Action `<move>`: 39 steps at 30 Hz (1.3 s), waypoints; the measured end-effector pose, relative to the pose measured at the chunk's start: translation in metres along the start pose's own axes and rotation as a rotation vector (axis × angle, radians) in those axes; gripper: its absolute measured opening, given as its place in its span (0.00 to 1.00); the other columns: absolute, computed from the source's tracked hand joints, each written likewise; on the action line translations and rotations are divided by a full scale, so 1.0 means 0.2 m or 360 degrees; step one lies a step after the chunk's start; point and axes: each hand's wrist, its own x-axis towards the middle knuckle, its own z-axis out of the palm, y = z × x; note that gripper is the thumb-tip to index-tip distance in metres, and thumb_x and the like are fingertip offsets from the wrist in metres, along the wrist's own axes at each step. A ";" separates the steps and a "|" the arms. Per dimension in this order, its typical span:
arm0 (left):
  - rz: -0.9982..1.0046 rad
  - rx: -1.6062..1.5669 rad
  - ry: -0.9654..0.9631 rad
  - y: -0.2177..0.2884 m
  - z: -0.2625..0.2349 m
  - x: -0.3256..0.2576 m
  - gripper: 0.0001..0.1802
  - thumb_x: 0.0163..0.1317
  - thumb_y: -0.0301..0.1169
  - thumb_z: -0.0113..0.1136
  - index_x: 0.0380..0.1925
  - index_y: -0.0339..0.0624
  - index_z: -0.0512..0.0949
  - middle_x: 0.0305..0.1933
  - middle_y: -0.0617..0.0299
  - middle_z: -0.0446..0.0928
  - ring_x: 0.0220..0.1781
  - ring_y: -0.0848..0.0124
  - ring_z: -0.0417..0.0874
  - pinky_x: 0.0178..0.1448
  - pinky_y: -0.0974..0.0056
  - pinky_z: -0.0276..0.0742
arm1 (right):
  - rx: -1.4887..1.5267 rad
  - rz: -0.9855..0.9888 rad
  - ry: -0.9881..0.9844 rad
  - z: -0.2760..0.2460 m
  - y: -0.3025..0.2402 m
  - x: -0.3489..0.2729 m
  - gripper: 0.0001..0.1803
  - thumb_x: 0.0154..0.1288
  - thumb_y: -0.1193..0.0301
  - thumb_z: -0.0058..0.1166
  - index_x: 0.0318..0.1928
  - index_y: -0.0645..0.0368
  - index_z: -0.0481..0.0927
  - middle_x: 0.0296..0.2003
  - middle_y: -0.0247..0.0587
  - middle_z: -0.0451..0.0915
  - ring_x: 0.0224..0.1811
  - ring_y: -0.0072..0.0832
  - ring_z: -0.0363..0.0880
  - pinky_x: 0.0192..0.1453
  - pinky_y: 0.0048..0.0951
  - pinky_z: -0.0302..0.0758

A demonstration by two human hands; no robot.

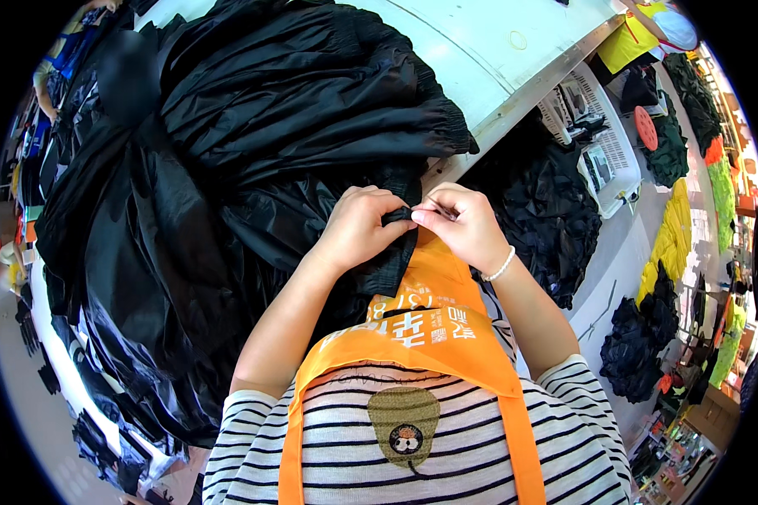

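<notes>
A large heap of thin black garments (286, 109) with gathered, elastic-looking edges spreads over the table and hangs down at the left. Close to my orange apron (446, 278), my left hand (360, 227) pinches the edge of one black garment between thumb and fingers. My right hand (463, 220), with a white bead bracelet at the wrist, meets it there, thumb and forefinger pressed together at the same edge. Whatever lies between the right fingertips is too small to make out.
The white tabletop (472, 50) reaches away to the upper right. Beside it stands a white plastic basket (606, 160) with things inside. More dark garments (539, 210) lie below the table edge, and a yellow cloth (669, 236) lies further right. Other people show at the upper corners.
</notes>
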 end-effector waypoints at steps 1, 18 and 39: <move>0.0041 -0.0071 0.0065 -0.01 0.01 -0.01 0.12 0.51 0.36 0.65 0.25 0.38 0.80 0.25 0.54 0.78 0.30 0.55 0.79 0.37 0.56 0.72 | -0.0054 -0.0010 0.0000 0.01 0.00 0.01 0.08 0.55 0.75 0.63 0.27 0.68 0.79 0.22 0.37 0.75 0.21 0.20 0.68 0.28 0.22 0.67; -0.0239 -0.0264 -0.0189 -0.02 -0.02 -0.03 0.09 0.57 0.29 0.60 0.30 0.32 0.79 0.25 0.47 0.76 0.28 0.55 0.77 0.34 0.59 0.70 | 0.0557 0.0376 0.0383 0.06 0.12 0.07 0.12 0.66 0.66 0.55 0.30 0.63 0.79 0.23 0.30 0.77 0.25 0.14 0.71 0.30 0.18 0.68; -0.0469 -0.0327 -0.0172 -0.03 0.01 -0.03 0.11 0.59 0.31 0.59 0.30 0.31 0.77 0.26 0.49 0.77 0.27 0.63 0.78 0.34 0.63 0.70 | 0.0268 0.0254 -0.0108 0.02 0.12 0.02 0.08 0.61 0.72 0.61 0.36 0.65 0.81 0.28 0.27 0.78 0.28 0.11 0.68 0.32 0.16 0.66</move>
